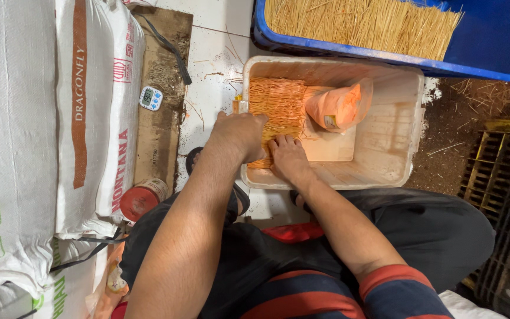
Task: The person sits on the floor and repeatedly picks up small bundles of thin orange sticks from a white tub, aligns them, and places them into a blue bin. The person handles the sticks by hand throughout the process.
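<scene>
Centrally in the frame, both hands press flat on a bundle of thin orange sticks [277, 109] lying at the left end of a shallow cream plastic tub [385, 159]. Fingers of the left hand [240, 134] curl over the bundle's left edge; the right hand [288, 158] lies spread at its lower edge, near the tub's front rim. Just right of the sticks sits an orange powder bag [337, 106], with bare tub floor beyond. Above, a blue plastic crate [491, 47] holds pale straw sticks [355, 23]. White woven sacks [48, 118] fill the left.
</scene>
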